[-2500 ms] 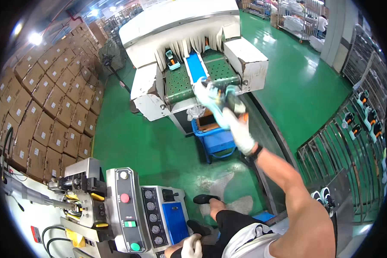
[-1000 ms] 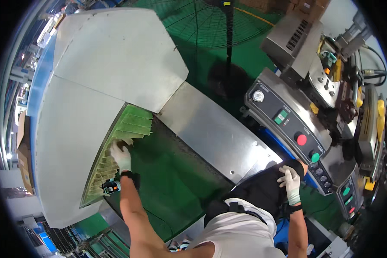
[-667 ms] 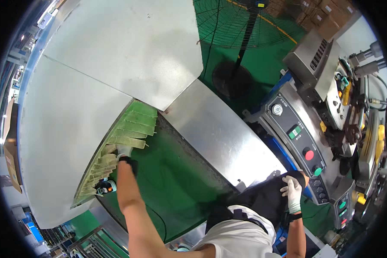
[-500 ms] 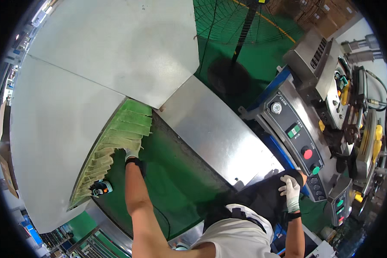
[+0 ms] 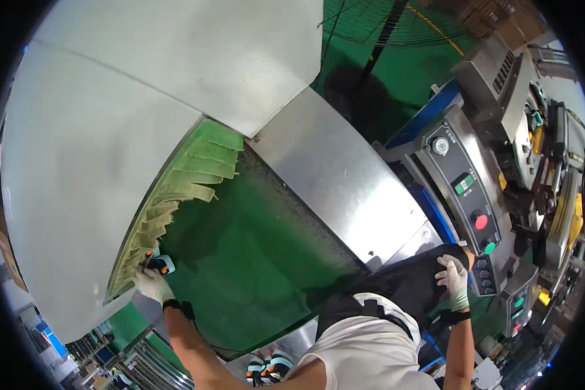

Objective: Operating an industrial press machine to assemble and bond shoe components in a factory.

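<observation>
My left hand (image 5: 152, 285), in a white glove, reaches to the lower end of a fringe of green-yellow strips (image 5: 198, 162) hanging along an opening in a large white housing. Right above its fingers is what looks like a shoe (image 5: 162, 263) in black, white, blue and orange, coming out between the strips. The fingertips are partly hidden, so I cannot make out whether they touch the shoe. My right hand (image 5: 454, 276), also gloved, rests by my dark-trousered leg with its fingers loosely bent and apart, holding nothing visible.
A green belt (image 5: 240, 260) runs out from under the strips, bordered by a metal plate (image 5: 344, 175). To the right stands a control panel (image 5: 465, 188) with coloured buttons. Several shoes (image 5: 270, 367) are at the bottom edge. A fan (image 5: 377, 45) stands at the back.
My left hand has come out from the middle of the strips and moved left and nearer, beside the shoe. My right hand stays by my leg. The view has shifted slightly.
</observation>
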A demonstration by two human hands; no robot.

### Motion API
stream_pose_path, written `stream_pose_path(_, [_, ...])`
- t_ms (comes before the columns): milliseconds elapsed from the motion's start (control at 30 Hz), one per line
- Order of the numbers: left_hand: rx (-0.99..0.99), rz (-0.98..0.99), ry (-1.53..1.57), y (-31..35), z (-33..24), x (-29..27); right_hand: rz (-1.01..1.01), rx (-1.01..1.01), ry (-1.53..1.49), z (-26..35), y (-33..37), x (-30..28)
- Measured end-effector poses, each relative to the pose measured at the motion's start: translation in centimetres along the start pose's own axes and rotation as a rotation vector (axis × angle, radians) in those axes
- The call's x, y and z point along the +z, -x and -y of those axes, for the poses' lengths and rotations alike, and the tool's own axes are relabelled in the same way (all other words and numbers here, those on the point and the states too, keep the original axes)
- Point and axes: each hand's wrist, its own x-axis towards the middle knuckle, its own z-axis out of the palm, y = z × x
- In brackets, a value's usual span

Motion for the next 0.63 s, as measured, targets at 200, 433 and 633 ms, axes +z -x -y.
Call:
stream_pose_path(200, [-0.467,0.021,0.836,-3.4,3.7,4.7,0.026,0.053,0.031,1.2,-0.8,2.2])
stream_pose_path(433, [-0.6,0.104,1.018,0.8,0.2,7.3,0.009,-0.029,0.131,3.2,-0.2,2.5])
stream_pose_path(633, [-0.13,0.167,0.817,4.7,0.2,7.3,0.027,-0.027,0.039,1.3,-1.5,1.2])
